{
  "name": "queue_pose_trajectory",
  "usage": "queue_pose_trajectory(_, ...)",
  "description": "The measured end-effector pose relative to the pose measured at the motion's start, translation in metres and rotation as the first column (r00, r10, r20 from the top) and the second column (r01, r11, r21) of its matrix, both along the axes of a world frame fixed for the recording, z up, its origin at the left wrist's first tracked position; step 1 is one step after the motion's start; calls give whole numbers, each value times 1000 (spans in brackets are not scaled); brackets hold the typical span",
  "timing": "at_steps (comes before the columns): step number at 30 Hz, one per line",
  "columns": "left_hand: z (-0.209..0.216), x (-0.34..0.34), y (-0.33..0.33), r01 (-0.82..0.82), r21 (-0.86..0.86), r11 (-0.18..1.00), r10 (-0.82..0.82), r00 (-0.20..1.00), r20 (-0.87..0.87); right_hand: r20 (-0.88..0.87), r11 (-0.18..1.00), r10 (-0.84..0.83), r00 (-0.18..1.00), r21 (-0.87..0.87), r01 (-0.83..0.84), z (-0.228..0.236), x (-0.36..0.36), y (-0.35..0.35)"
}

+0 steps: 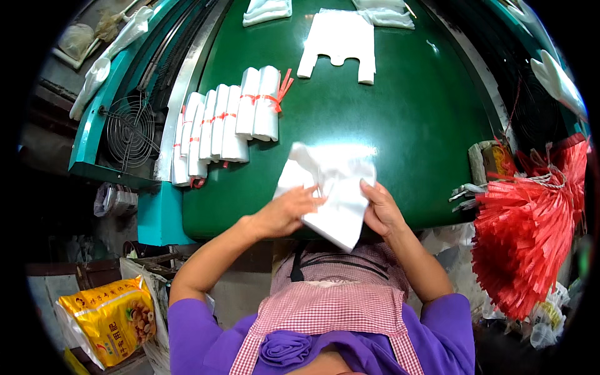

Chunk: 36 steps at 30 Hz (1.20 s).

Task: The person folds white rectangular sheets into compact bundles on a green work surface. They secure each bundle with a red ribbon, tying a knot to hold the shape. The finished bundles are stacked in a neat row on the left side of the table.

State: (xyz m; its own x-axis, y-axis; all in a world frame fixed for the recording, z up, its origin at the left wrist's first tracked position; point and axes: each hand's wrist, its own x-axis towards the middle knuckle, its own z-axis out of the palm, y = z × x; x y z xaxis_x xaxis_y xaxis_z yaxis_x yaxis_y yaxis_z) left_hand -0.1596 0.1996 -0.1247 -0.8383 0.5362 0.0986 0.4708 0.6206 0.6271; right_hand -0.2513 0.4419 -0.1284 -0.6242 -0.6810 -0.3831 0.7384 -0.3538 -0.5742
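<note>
A stack of white plastic bags (340, 209) is partly folded at the near edge of the green table, its lower corner tipping past the edge toward me. My left hand (289, 211) grips the left side of this stack, fingers laid across its top and thumb mostly hidden. On the opposite side, my right hand (382, 211) pinches the edge, thumb above and fingers underneath. To the left lie several rolled bundles of white bags (222, 119), tied with red strips. Farther off, a flat stack of white vest-shaped bags (340, 40) lies with its handles toward me.
The green tabletop (406, 106) has metal rails along both sides. More white bags (267, 11) lie at its far end. A large bunch of red plastic strips (525, 231) hangs at the right. A round wire fan guard (131, 131) and a yellow package (112, 319) are on the left.
</note>
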Motion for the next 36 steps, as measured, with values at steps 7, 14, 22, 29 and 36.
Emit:
queue_pose_trajectory(7,14,-1,0,-56,-140,989,51,998,-38,-842,866,489,-227,501,8,-15,-5,14)
queue_pose_trajectory(14,60,-52,18,-44,-407,912,-93,946,-311,-589,793,552,-591,589,154,-7,-44,17)
queue_pose_trajectory(22,24,-2,38,-100,-377,921,78,994,-73,-634,657,750,-187,681,323,29,30,31)
queue_pose_trajectory(29,25,-13,10,-386,-222,896,362,922,-140,-672,624,721,170,736,263,21,-5,21)
queue_pose_trajectory(36,20,-43,42,-210,-196,958,205,978,-48,-444,722,-577,685,115,683,-19,-72,55)
